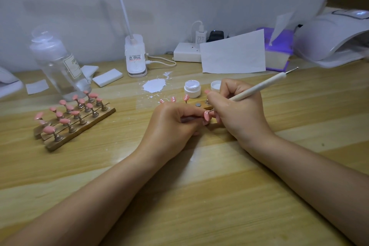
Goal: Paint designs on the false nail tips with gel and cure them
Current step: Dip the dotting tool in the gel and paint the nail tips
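wooden table point(199, 185): open white gel jar point(192, 88)

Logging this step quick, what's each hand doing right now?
Left hand: fingers pinch a pink nail tip on its stand.
Right hand: grips the dotting tool, its point on that tip.

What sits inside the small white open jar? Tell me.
The small white open jar holds a white, glossy fill near its rim, most likely the gel. Its depth and anything below that surface cannot be seen. The round white lid lies beside it, partly hidden by the right hand.
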{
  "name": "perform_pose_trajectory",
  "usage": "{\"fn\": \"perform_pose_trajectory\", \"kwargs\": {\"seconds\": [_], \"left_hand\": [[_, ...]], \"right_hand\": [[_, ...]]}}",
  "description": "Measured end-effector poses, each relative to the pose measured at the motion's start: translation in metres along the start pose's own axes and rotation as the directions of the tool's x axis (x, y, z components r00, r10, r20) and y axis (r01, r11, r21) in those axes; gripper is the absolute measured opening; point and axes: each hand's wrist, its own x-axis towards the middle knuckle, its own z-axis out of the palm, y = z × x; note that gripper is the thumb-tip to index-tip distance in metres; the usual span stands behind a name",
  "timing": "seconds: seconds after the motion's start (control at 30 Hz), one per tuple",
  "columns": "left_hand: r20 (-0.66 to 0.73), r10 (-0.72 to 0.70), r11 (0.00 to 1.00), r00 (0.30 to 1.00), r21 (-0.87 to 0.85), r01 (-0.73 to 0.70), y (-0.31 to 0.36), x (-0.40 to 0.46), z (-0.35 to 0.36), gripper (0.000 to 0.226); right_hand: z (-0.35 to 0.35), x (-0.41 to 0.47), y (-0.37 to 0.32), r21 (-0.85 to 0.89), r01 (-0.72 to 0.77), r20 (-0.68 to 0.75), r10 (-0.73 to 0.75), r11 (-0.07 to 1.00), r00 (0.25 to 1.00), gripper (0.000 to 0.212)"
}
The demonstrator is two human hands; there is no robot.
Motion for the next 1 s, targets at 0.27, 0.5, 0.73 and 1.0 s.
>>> {"fn": "perform_pose_trajectory", "kwargs": {"seconds": [0.27,0.5,0.73,1.0], "left_hand": [[0.000,-0.002,1.000,1.000,-0.005,0.002,0.0002,-0.0001,0.0003,0.017],[-0.005,0.007,1.000,1.000,0.028,-0.007,-0.0025,0.0009,-0.0001,0.018],[-0.011,-0.007,1.000,1.000,-0.002,0.007,-0.0028,0.0002,0.0000,0.020],[0.000,-0.005,0.999,1.000,-0.035,0.005,-0.0023,-0.0008,0.0001,0.017]], "right_hand": [[-0.0006,-0.0009,0.0007,0.020,0.011,0.025,-0.011,1.000,1.000,0.043],[-0.0004,-0.0005,0.0013,0.008,0.010,0.006,-0.010,1.000,1.000,0.044],[0.0009,0.0000,0.0012,0.006,0.013,-0.007,-0.013,1.000,1.000,0.044],[-0.0001,0.0004,0.0005,0.098,0.038,-0.110,-0.027,0.994,0.994,0.042]]}}
